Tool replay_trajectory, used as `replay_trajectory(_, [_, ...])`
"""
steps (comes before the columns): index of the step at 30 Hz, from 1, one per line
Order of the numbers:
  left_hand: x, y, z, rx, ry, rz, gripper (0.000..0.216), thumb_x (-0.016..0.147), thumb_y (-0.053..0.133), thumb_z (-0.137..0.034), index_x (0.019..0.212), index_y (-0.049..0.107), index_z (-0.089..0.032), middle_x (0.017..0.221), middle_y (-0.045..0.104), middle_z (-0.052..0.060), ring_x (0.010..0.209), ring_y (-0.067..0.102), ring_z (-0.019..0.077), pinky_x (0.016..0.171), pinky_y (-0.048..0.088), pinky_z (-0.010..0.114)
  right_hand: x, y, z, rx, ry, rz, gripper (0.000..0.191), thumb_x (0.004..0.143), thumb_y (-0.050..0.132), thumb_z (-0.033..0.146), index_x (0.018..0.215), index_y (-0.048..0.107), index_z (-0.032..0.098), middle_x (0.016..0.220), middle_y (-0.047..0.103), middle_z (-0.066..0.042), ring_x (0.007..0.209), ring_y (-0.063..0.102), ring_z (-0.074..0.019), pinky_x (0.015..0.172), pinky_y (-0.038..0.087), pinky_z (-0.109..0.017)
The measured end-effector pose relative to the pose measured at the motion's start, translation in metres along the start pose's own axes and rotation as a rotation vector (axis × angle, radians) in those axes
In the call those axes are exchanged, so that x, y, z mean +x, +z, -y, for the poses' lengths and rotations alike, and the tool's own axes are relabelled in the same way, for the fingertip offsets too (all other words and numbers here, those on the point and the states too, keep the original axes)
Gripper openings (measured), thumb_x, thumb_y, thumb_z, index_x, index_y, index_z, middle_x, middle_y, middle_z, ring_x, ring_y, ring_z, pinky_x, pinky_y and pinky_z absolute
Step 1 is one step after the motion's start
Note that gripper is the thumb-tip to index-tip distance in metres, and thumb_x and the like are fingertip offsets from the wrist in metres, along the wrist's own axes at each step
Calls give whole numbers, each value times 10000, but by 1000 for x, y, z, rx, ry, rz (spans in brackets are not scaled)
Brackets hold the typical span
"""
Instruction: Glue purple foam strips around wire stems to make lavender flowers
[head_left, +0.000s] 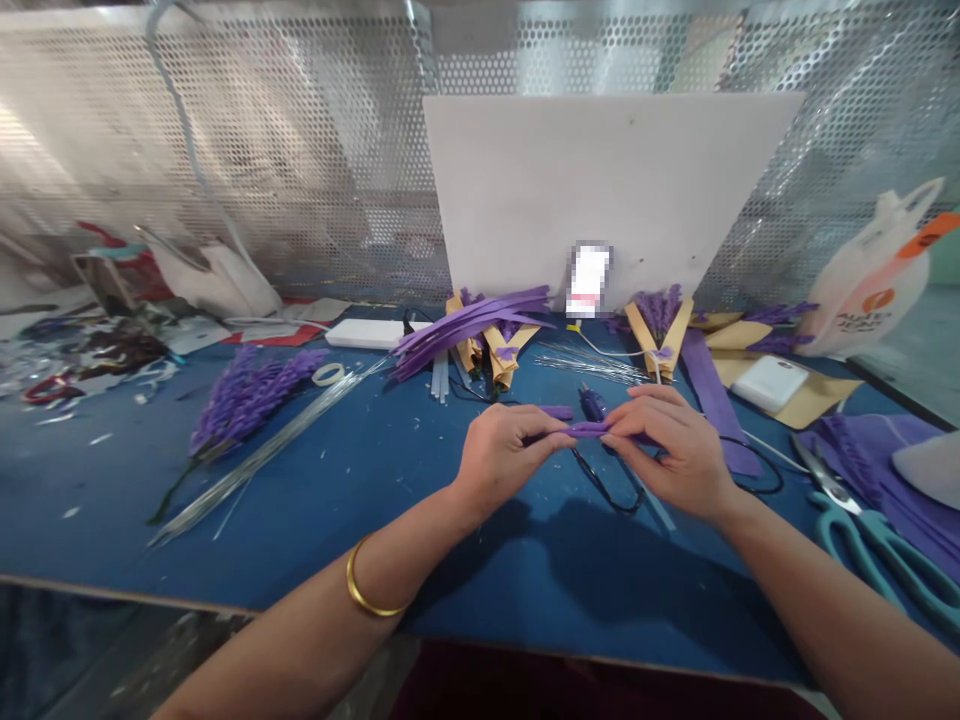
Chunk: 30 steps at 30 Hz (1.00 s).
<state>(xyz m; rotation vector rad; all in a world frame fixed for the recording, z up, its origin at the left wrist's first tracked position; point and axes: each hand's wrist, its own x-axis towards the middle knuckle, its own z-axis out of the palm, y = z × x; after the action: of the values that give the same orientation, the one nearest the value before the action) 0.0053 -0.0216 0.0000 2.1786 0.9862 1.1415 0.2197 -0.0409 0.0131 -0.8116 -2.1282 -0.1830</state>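
My left hand and my right hand meet over the middle of the blue table. Both pinch a narrow purple strip stretched between their fingertips. A purple glue gun lies just behind the strip, its black cable looping under my hands. A gold bangle sits on my left forearm.
Finished purple flower stems and thin wires lie at left. Purple strips, paper cones and a white board stand at the back. Teal scissors and purple sheets lie at right.
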Motion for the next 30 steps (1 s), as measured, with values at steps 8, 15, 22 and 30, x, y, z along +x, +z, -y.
replay_trajectory(8, [1,0,-1,-27,0,-9,141,795,659,-345,828,752,-245,838,739,16,800,673,161,721,506,257,-1,1,0,-4,-25,32,85,789,631,149,785,586,220,753,693,14,719,658,-140,915,456,-399])
replay_trajectory(15, [2,0,-1,-15,-16,32,167,772,683,-360,874,753,-248,869,741,22,777,670,158,678,501,251,-1,2,2,-1,-51,50,79,794,628,154,791,582,218,770,700,5,712,655,-139,919,452,-402])
replay_trajectory(22, [0,2,1,-70,-42,24,150,803,653,-330,809,752,-218,793,731,22,716,656,148,659,483,253,-2,4,2,-16,-41,65,66,800,630,181,788,581,224,775,702,5,720,653,-143,916,453,-409])
replay_trajectory(30, [0,2,-3,17,-15,16,143,807,648,-342,777,742,-238,786,737,4,764,662,160,749,458,292,-2,4,3,11,-38,79,70,801,629,184,779,577,224,779,701,5,715,652,-139,920,447,-405])
